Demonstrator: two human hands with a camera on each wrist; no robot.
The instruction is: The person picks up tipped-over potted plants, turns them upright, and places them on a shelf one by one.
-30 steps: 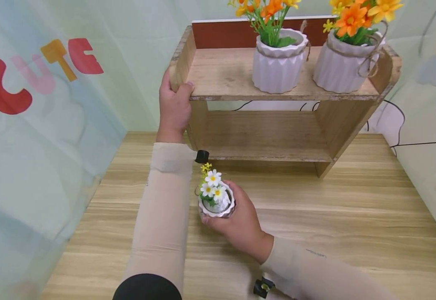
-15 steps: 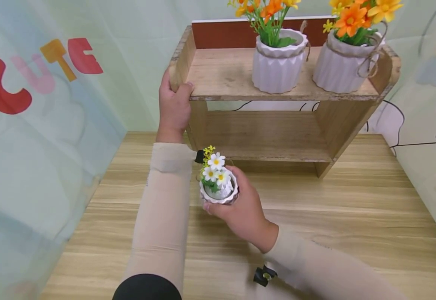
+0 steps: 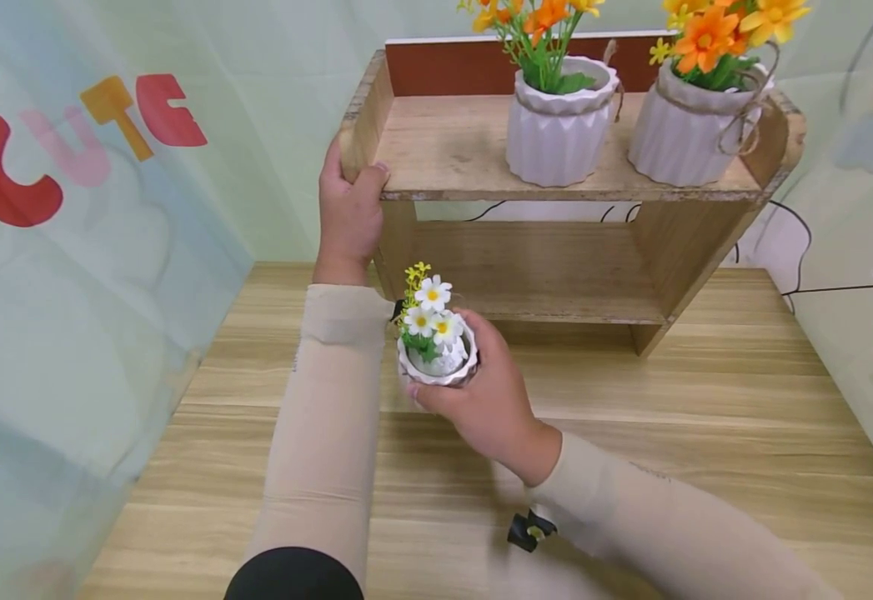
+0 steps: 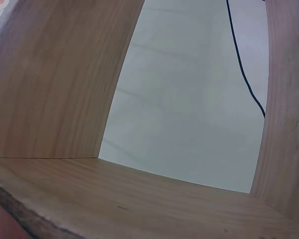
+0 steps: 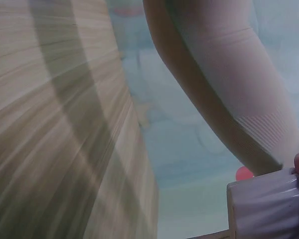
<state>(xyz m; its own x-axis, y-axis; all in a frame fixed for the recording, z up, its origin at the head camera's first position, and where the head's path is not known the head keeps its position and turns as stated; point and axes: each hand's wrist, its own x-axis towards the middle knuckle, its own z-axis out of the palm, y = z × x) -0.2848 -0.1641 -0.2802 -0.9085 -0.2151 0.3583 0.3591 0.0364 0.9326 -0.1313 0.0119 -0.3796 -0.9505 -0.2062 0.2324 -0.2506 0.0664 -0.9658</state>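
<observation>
My left hand (image 3: 351,212) grips the left end of a two-tier wooden shelf (image 3: 526,271) at its upper board, thumb on the front edge. In my right hand (image 3: 484,400) is a small white fluted flower pot (image 3: 438,379) with white daisies (image 3: 433,312) and yellow sprigs, held round its side in front of the shelf's lower left. The right wrist view shows the pot's side (image 5: 269,209) off the table, at the lower right. The left wrist view looks into the shelf's lower compartment, its wooden panel (image 4: 55,79) near the camera. Some right-hand fingers are hidden behind the pot.
Two larger white pots with orange flowers, a middle one (image 3: 559,137) and a right one (image 3: 687,133), stand on the upper board. The wood-grain table (image 3: 706,467) reaches to printed curtains (image 3: 91,333) on the left and right.
My right hand has carried the daisy pot forward, toward the shelf. My left hand stays where it was on the shelf's end.
</observation>
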